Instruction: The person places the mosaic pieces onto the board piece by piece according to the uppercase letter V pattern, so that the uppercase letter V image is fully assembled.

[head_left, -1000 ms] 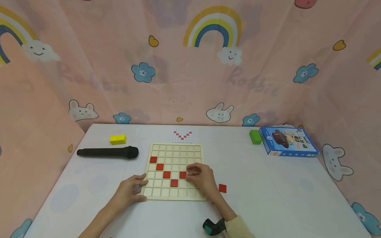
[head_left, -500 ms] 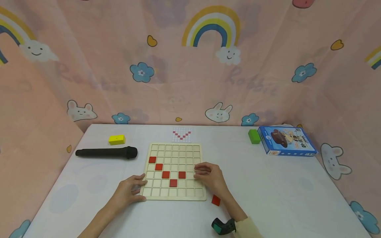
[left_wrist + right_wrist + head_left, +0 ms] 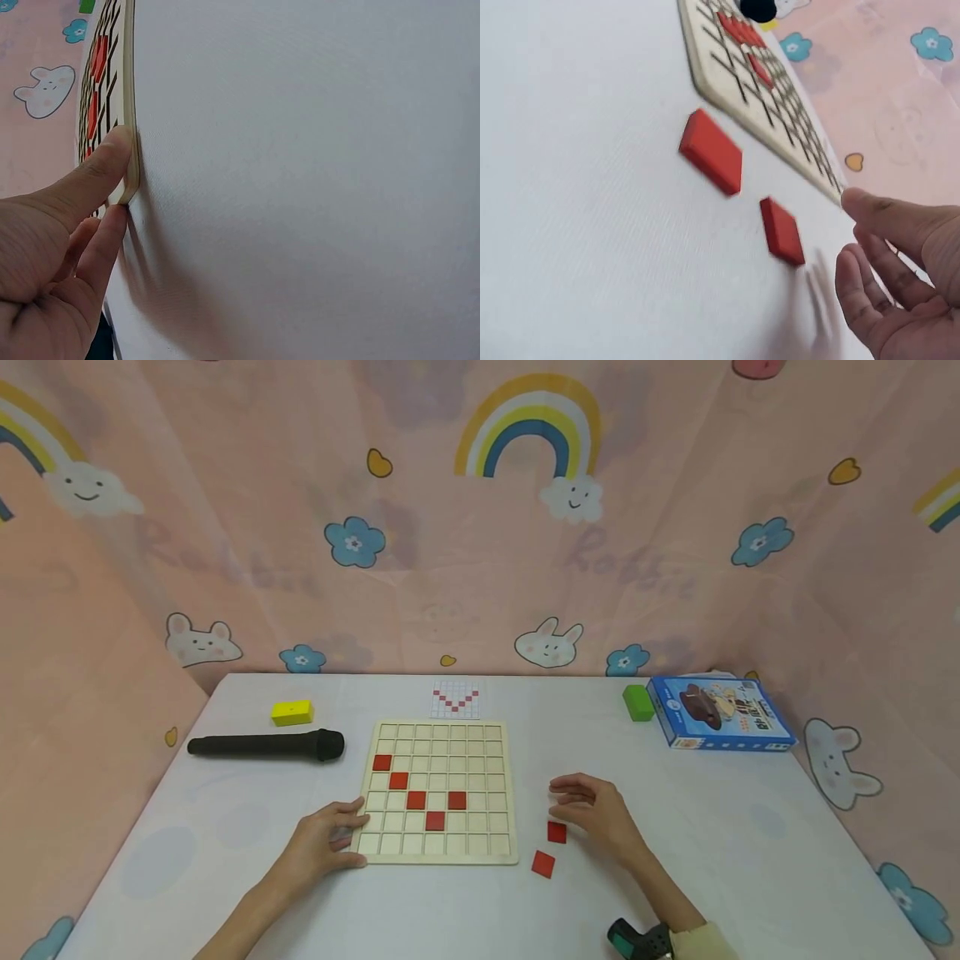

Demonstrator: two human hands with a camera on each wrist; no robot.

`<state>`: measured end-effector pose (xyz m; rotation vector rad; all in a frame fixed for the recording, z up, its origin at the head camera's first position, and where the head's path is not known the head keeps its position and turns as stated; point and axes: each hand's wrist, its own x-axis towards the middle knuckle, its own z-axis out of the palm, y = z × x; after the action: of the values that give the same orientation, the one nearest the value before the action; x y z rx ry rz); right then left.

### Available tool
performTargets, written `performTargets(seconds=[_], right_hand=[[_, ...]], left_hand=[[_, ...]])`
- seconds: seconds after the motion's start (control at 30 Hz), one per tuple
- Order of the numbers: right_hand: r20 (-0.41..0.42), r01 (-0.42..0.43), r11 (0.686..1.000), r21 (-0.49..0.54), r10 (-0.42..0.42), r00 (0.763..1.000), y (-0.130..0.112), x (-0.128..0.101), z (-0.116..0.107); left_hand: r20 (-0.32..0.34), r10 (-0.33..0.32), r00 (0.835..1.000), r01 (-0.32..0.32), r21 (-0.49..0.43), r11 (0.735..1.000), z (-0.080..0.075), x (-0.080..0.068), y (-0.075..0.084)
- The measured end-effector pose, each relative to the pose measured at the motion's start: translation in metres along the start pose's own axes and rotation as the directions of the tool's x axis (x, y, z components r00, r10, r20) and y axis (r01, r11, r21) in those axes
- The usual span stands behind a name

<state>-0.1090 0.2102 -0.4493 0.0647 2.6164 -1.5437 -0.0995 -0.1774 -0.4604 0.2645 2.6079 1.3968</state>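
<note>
Head view: the left hand [image 3: 324,843] presses relaxed fingers against the wooden grid board [image 3: 437,852] at its near-left corner. The right hand [image 3: 596,810] hovers released, holding nothing, over 2 loose red tiles [image 3: 557,832] beside the board on the white table [image 3: 712,860].

Left wrist view: the thumb [image 3: 101,169] touches the board's edge [image 3: 131,112].

Right wrist view: the fingers [image 3: 885,289] spread loosely near the tiles [image 3: 782,229].

Head cam high, facing fwd/down over table [image 3: 675,860], wrist cams low, close, all share board [image 3: 438,789].

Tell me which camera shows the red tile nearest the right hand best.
The right wrist view: the red tile lies large and unobstructed on the table, just ahead of the right hand. The head view shows it small, beside that hand. The left wrist view does not show it.
</note>
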Motion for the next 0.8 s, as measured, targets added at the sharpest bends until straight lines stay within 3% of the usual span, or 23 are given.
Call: performTargets(seconds=[0.3,0.53,0.8], right_hand=[[0.135,0.071,0.997,-0.002,-0.07,0.988,0.036,-0.012,-0.017],[0.185,0.097,0.995,-0.004,-0.095,0.978,0.042,-0.012,-0.016],[0.2,0.146,0.988,-0.058,-0.132,0.971,0.042,-0.009,-0.017]], left_hand=[[-0.003,0.004,1.0,-0.004,0.002,1.0,-0.001,-0.002,0.0],[-0.007,0.004,1.0,-0.004,0.03,1.0,-0.001,-0.001,-0.001],[0.014,0.016,1.0,-0.015,-0.017,1.0,-0.001,-0.001,-0.001]])
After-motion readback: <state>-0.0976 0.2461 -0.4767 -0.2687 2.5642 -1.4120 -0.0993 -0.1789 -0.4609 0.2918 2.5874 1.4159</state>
